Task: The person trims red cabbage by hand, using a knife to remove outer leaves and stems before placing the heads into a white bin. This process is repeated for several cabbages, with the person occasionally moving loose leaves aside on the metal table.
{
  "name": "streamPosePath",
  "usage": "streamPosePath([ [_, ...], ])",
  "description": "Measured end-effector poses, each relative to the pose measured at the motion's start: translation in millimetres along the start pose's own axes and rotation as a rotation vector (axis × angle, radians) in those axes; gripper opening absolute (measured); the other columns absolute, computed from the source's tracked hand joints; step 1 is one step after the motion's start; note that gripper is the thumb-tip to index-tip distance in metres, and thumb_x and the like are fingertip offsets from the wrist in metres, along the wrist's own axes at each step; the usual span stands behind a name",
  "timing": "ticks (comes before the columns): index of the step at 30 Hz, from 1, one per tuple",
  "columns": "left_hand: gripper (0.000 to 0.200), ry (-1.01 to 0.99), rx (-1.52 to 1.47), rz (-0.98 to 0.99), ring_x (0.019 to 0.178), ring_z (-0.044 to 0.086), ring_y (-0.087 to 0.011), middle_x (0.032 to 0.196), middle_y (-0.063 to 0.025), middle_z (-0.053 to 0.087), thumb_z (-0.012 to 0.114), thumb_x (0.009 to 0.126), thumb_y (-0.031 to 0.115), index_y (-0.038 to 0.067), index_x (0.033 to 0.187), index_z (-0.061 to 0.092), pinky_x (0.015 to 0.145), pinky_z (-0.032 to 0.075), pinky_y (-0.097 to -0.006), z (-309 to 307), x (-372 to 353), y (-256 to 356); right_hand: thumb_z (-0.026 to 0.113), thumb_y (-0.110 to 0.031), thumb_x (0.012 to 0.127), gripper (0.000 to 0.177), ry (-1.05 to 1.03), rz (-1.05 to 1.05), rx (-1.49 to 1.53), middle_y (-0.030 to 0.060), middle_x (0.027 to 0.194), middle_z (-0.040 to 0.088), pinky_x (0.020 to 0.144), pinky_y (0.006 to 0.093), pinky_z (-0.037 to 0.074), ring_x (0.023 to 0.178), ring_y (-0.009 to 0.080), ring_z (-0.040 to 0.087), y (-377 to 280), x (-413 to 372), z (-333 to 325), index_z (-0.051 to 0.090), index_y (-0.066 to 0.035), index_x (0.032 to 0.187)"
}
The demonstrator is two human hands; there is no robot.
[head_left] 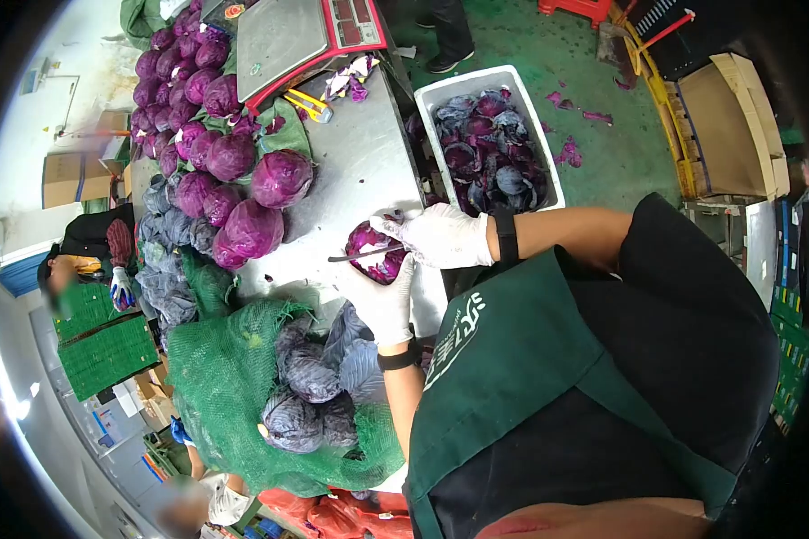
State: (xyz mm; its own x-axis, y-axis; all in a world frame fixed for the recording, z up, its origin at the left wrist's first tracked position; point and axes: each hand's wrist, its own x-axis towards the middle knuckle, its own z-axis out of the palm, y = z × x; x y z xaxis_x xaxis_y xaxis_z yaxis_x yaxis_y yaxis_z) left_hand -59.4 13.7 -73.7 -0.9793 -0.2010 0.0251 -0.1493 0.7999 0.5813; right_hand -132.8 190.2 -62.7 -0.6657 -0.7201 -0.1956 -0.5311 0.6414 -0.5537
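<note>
Your left hand (380, 304), gloved, is partly open, curled round the lower side of the cabbage (362, 239), which sits between your hands over the near part of the desk (360, 135). Your right hand (436, 235), also gloved, is closed on the knife (343, 259), its handle hidden in your grip and the blade lying across the cabbage. Cup the head firmly, tuck the left fingertips behind the edge, and take short, shallow strokes, turning the cabbage rather than reaching; a slip could run the blade into your glove. Beyond, at far left, a co-worker (94, 241) stands by green crates (99, 350). Then come the green net (211, 386) with dull, leafy heads (294, 422), glossy purple heads (281, 178) heaped on the desk, the scale (283, 45) and a yellow cutter (307, 106). Right of the desk, the white box (463, 81) holds loose leaves; scraps (569, 153) litter the green floor (611, 184), with a carton (728, 126) farther right.
</note>
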Motion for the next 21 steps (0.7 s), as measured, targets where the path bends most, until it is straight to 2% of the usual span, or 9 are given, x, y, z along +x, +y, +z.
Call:
streamPosePath([
  [2,0.114,0.12,0.216,0.044,0.134,0.037,-0.0438,0.142,-0.0314,0.038,0.087,0.066,0.046,-0.006,0.146,0.026,0.112,0.031,-0.0481,7,1,6,0.056,-0.011,0.085,0.07,-0.003,0.021,-0.026,0.0152,0.087,0.065,0.054,0.0379,0.053,0.066,0.03,0.065,8,6,18,0.03,-0.004,0.149],
  [4,0.114,0.079,0.147,0.027,0.134,0.037,-0.0445,0.141,-0.0316,0.038,0.087,0.065,0.046,-0.006,0.146,0.026,0.112,0.03,-0.0491,3,7,16,0.054,-0.013,0.09,0.052,0.478,-0.123,0.204,0.0144,0.083,0.064,0.052,0.0378,0.052,0.061,0.0289,0.064,20,15,47,0.043,-0.003,0.14],
  [7,0.114,0.054,0.083,0.003,0.132,0.037,-0.0461,0.14,-0.0321,0.039,0.087,0.064,0.045,-0.006,0.145,0.026,0.112,0.03,-0.051,4,10,32,0.048,-0.016,0.096,0.035,0.369,-0.022,-0.094,0.0139,0.081,0.064,0.054,0.0377,0.053,0.064,0.0285,0.065,11,7,24,0.054,-0.002,0.127],
  [10,0.113,0.073,0.097,0.013,0.126,0.041,-0.0481,0.133,-0.0321,0.042,0.087,0.064,0.044,-0.006,0.144,0.026,0.107,0.034,-0.0533,5,13,40,0.043,-0.015,0.098,0.032,0.165,0.124,0.172,0.0141,0.08,0.064,0.056,0.0392,0.054,0.069,0.0286,0.066,5,15,16,0.056,-0.003,0.125],
  [11,0.11,0.084,0.106,-0.003,0.123,0.043,-0.0476,0.129,-0.0312,0.045,0.088,0.062,0.044,-0.006,0.142,0.029,0.105,0.036,-0.0534,4,13,45,0.043,-0.015,0.098,0.033,0.096,0.105,-0.097,0.0147,0.083,0.065,0.06,0.04,0.055,0.073,0.0299,0.068,-3,8,-6,0.055,-0.004,0.126],
  [14,0.106,0.101,0.156,-0.012,0.117,0.046,-0.0464,0.121,-0.0296,0.049,0.088,0.06,0.045,-0.005,0.136,0.035,0.101,0.038,-0.0535,5,16,49,0.047,-0.014,0.094,0.027,0.461,-0.071,-0.052,0.0153,0.091,0.069,0.074,0.0414,0.056,0.08,0.034,0.069,7,11,-1,0.06,0.0,0.112],
  [16,0.103,0.112,0.198,-0.006,0.115,0.048,-0.0458,0.118,-0.0288,0.05,0.088,0.058,0.046,-0.005,0.133,0.038,0.099,0.039,-0.0536,5,20,50,0.044,-0.018,0.096,0.03,0.439,-0.131,-0.008,0.0162,0.092,0.069,0.078,0.0429,0.055,0.082,0.0344,0.069,20,21,-10,0.06,-0.002,0.115],
  [18,0.099,0.125,0.307,-0.022,0.113,0.049,-0.0452,0.114,-0.0279,0.051,0.088,0.057,0.047,-0.004,0.128,0.041,0.097,0.04,-0.053,5,22,51,0.044,-0.02,0.097,0.031,0.152,0.011,0.052,0.0165,0.093,0.07,0.076,0.0433,0.055,0.082,0.034,0.069,21,29,-18,0.06,-0.002,0.117],
  [21,0.099,0.138,0.318,0.009,0.112,0.049,-0.045,0.114,-0.028,0.051,0.088,0.056,0.047,-0.004,0.127,0.042,0.097,0.041,-0.0529,9,24,41,0.046,-0.019,0.095,0.029,0.232,0.046,-0.016,0.0189,0.092,0.07,0.076,0.0431,0.055,0.085,0.0339,0.07,19,29,-14,0.064,-0.002,0.109],
])
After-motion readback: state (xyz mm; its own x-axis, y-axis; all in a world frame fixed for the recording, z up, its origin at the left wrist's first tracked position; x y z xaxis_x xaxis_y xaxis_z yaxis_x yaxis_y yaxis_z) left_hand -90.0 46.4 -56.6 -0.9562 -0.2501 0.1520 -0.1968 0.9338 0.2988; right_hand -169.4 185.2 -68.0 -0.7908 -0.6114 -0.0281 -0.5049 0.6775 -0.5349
